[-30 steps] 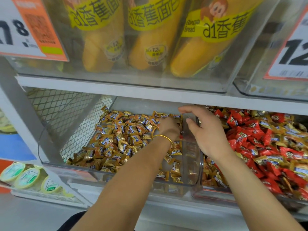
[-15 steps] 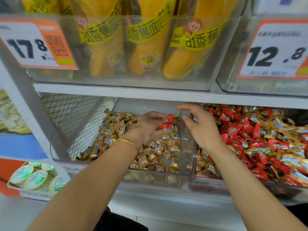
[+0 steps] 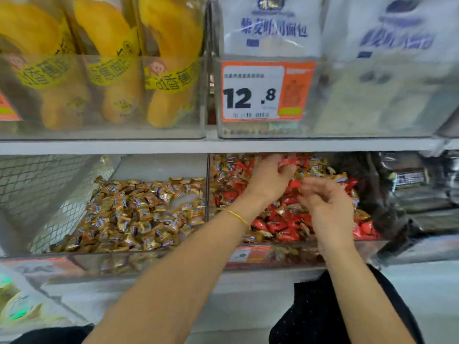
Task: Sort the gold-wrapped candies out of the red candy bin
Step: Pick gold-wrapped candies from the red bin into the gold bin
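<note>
Two clear bins stand side by side on the lower shelf. The left bin (image 3: 159, 261) holds gold-wrapped candies (image 3: 139, 214). The right bin (image 3: 273, 259) holds red candies (image 3: 280, 224) mixed with gold ones (image 3: 315, 171). My left hand (image 3: 268, 182) is over the back of the red bin, its fingers pinched on a red candy (image 3: 289, 162). My right hand (image 3: 325, 202) hovers over the red pile just to the right, blurred, fingers curled and apart; nothing shows in it.
A white shelf edge (image 3: 223, 145) hangs low over both bins. Above it stand banana bread packs (image 3: 111, 70), white bread bags (image 3: 273, 28) and a 12.8 price tag (image 3: 255, 93). Dark packets (image 3: 417, 189) fill the bin to the right. A wire mesh panel (image 3: 42, 184) closes the left side.
My left hand carried a red candy from the gold bin rightward over the divider into the red bin. My right hand left the divider and moved over the red pile. The view swung right.
</note>
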The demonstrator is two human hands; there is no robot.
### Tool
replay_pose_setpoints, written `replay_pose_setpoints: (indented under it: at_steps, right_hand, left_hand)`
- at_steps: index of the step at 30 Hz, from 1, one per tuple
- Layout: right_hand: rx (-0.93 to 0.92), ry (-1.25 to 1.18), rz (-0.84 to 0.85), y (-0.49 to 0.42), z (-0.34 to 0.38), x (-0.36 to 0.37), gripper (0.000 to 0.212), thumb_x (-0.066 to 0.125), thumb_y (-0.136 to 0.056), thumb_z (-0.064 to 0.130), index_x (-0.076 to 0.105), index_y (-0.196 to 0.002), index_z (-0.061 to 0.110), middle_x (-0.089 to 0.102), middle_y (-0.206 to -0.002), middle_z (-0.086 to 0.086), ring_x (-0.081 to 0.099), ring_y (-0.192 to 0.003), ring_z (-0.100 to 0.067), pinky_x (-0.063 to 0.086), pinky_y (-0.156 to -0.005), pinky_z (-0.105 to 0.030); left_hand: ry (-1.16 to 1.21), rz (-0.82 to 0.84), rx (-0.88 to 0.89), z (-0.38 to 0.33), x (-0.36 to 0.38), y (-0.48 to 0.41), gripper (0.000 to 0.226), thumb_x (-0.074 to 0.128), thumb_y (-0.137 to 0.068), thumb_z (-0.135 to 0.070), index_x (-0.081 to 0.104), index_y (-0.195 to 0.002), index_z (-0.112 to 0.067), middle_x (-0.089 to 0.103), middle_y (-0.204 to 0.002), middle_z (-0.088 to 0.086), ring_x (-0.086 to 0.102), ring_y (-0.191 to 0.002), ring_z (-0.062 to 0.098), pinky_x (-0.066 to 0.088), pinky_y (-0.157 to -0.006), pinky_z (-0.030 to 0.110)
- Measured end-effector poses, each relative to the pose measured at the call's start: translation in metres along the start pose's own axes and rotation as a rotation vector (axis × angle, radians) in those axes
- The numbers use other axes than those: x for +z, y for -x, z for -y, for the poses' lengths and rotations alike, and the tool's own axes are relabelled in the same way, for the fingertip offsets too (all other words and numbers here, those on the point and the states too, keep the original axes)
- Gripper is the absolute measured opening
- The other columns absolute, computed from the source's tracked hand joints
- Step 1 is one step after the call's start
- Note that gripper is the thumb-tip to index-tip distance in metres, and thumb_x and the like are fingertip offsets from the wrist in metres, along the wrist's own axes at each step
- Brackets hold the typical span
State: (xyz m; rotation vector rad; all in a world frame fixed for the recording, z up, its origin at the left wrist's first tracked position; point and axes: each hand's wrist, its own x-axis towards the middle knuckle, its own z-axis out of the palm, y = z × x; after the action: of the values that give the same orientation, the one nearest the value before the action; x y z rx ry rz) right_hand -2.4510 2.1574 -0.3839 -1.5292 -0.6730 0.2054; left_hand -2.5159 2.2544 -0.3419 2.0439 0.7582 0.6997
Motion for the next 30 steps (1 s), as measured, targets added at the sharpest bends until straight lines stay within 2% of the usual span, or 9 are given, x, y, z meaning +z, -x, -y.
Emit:
replay_pose_setpoints:
  at_steps: [3,6,11,14,17,20,24,27,30]
  right_hand:
    - [0.02,0.178,-0.034,-0.004,-0.002,-0.013,0.032,0.046,-0.089,-0.007,0.059,-0.109,0.015,0.058,-0.105,-0.001,0.056,-0.099,-0.016,0.047,-0.09,-0.031]
    - [-0.038,0.29,-0.002,-0.001,-0.001,-0.011,0.036,0.048,-0.084,-0.012,0.059,-0.105,0.016,0.058,-0.109,-0.005,0.057,-0.098,-0.018,0.046,-0.087,-0.029]
    - [-0.142,0.207,0.242,0.031,0.028,0.032,0.039,0.043,-0.088,-0.012,0.06,-0.094,0.023,0.06,-0.101,0.0,0.06,-0.082,-0.004,0.053,-0.077,-0.027]
    - [-0.202,0.116,0.466,0.047,0.053,0.081,0.04,0.044,-0.088,-0.013,0.06,-0.091,0.024,0.062,-0.094,-0.002,0.061,-0.072,-0.004,0.053,-0.067,-0.019]
    - [-0.165,0.204,0.713,0.051,0.066,0.143,0.035,0.044,-0.089,-0.012,0.064,-0.103,0.013,0.062,-0.104,-0.005,0.064,-0.089,-0.017,0.055,-0.08,-0.03]
    - [-0.235,0.624,1.024,0.045,0.057,0.208,0.045,0.052,-0.089,-0.005,0.054,-0.129,0.015,0.051,-0.134,-0.005,0.051,-0.12,-0.021,0.044,-0.097,-0.029]
    - [-0.425,1.007,1.54,0.068,0.026,0.267,0.069,0.061,-0.089,0.022,0.026,-0.148,0.03,0.013,-0.157,-0.007,0.022,-0.141,-0.03,0.028,-0.113,-0.04]
    - [-0.425,1.177,1.483,0.074,0.003,0.287,0.074,0.061,-0.088,0.034,0.019,-0.148,0.038,-0.007,-0.159,0.0,0.002,-0.144,-0.038,0.021,-0.112,-0.057]
    - [-0.306,1.311,1.212,0.06,-0.004,0.289,0.07,0.064,-0.084,0.04,0.031,-0.145,0.029,0.021,-0.153,-0.004,0.026,-0.134,-0.037,0.038,-0.102,-0.051]
  left_hand:
    - [-0.061,0.111,0.042,-0.005,0.006,-0.012,0.04,0.05,-0.093,-0.018,0.048,-0.131,-0.011,0.052,-0.133,0.009,0.046,-0.122,0.025,0.034,-0.091,0.021]
    - [-0.226,0.163,0.127,0.008,-0.015,-0.004,0.052,0.044,-0.094,-0.006,0.033,-0.144,-0.014,0.035,-0.149,0.005,0.03,-0.137,0.019,0.023,-0.106,0.02]
    - [-0.395,0.137,0.195,0.049,-0.088,0.028,0.046,0.038,-0.092,0.008,0.053,-0.131,-0.011,0.039,-0.147,0.007,0.03,-0.139,0.018,0.013,-0.105,0.008]
    - [-0.422,0.034,0.065,0.085,-0.153,0.055,0.04,0.041,-0.091,0.009,0.061,-0.121,-0.008,0.044,-0.142,0.008,0.038,-0.133,0.02,0.024,-0.097,0.007]
    - [-0.49,0.025,-0.134,0.127,-0.208,0.078,0.033,0.049,-0.093,-0.002,0.064,-0.118,-0.017,0.047,-0.14,0.003,0.043,-0.129,0.018,0.029,-0.092,0.013]
    - [-0.553,0.148,-0.287,0.158,-0.237,0.092,0.033,0.054,-0.092,-0.006,0.062,-0.121,-0.019,0.048,-0.139,0.001,0.043,-0.128,0.017,0.03,-0.097,0.017]
    - [-0.703,0.499,-0.425,0.183,-0.246,0.097,0.044,0.062,-0.088,-0.02,0.052,-0.131,-0.023,0.046,-0.139,0.003,0.04,-0.13,0.022,0.033,-0.101,0.024]
    - [-0.853,0.512,-0.52,0.206,-0.251,0.096,0.065,0.063,-0.086,-0.036,0.031,-0.143,-0.036,0.022,-0.154,0.004,0.023,-0.14,0.028,0.024,-0.112,0.034]
    - [-0.852,0.323,-0.562,0.223,-0.263,0.098,0.064,0.063,-0.086,-0.03,0.032,-0.141,-0.039,0.023,-0.151,0.009,0.022,-0.139,0.031,0.025,-0.112,0.038]
